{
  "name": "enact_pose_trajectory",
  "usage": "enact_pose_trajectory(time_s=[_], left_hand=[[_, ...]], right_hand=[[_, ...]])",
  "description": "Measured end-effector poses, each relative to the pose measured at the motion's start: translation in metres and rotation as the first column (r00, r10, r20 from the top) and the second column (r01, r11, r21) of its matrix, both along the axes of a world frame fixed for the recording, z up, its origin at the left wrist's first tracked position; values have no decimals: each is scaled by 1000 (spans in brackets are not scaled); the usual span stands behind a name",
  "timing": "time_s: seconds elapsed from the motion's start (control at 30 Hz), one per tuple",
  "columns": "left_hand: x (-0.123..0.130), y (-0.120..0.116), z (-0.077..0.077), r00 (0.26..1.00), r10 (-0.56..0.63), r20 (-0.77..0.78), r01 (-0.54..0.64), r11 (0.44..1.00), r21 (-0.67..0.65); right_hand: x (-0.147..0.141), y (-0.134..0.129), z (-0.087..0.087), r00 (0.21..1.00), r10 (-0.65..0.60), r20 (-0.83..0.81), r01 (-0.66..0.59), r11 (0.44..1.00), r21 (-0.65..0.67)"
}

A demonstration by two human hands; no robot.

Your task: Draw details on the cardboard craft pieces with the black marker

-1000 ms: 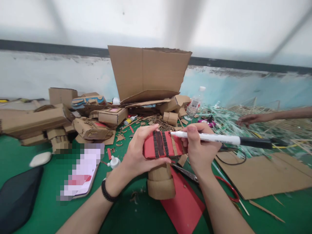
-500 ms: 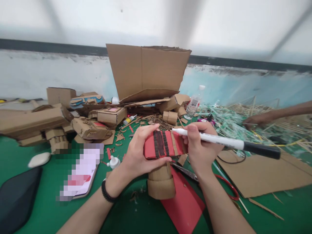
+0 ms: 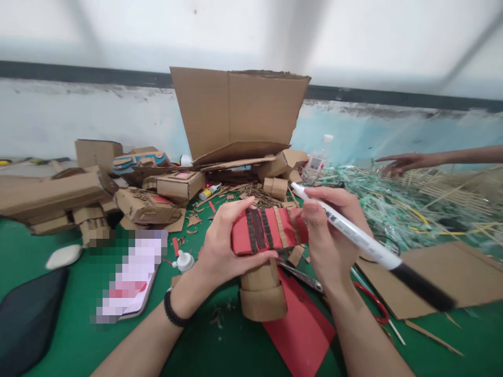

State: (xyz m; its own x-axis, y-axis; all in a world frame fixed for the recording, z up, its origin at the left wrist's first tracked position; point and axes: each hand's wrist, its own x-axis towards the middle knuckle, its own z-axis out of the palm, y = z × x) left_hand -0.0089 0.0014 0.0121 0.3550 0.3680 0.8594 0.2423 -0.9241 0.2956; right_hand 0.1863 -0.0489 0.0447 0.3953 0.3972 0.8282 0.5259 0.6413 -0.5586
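Observation:
My left hand (image 3: 223, 241) grips the left end of a red block (image 3: 279, 230) crossed by black and bare cardboard strips. Below the block is a rounded cardboard piece (image 3: 263, 298); whether they are joined is hidden. A white marker (image 3: 353, 238) with a black end lies across my right hand (image 3: 334, 230), held between thumb and fingers. Its tip points up and left, above the block, and my right fingers are at the block's right end. Red paper (image 3: 301, 324) and scissors (image 3: 302, 276) lie beneath.
Cardboard models (image 3: 58, 196) and a phone (image 3: 137, 277) are on the left, near a small white nozzle cap (image 3: 184, 261). Behind stand a large cardboard sheet (image 3: 243, 115) and a bottle (image 3: 317, 157). Another person's hand (image 3: 408, 161) is over sticks and green plastic at right.
The marker's tip has lifted off the block, and my right hand has shifted right. The other person's hand has moved up and back from the pile.

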Motion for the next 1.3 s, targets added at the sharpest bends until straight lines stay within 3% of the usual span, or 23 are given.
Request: enact_pose_trajectory(time_s=[0.23, 0.3, 0.47, 0.63, 0.9, 1.1, 1.3], left_hand=[[1, -1, -1, 1000, -11, 5, 11, 1000, -7], [1, -1, -1, 1000, -7, 2, 7, 1000, -11], [0, 0, 2, 1000, -23, -22, 23, 1000, 14], [-3, 3, 4, 998, -10, -62, 12, 1000, 29], [-10, 9, 7, 994, 27, -110, -11, 989, 145], [-11, 9, 8, 995, -17, -94, 27, 994, 105], [-15, 10, 7, 991, 16, -131, 0, 993, 119]], right_hand=[[-2, 9, -3, 979, 83, -186, -74, 996, 53], [-4, 8, -4, 977, 118, -176, -116, 993, 25], [-4, 7, -8, 982, 92, -162, -87, 995, 42], [-3, 8, -10, 989, 54, -140, -62, 996, -59], [-4, 8, -12, 993, 40, -107, -52, 992, -119], [-5, 7, -13, 995, 20, -93, -31, 992, -121], [-6, 8, -12, 996, 20, -90, -31, 992, -125]])
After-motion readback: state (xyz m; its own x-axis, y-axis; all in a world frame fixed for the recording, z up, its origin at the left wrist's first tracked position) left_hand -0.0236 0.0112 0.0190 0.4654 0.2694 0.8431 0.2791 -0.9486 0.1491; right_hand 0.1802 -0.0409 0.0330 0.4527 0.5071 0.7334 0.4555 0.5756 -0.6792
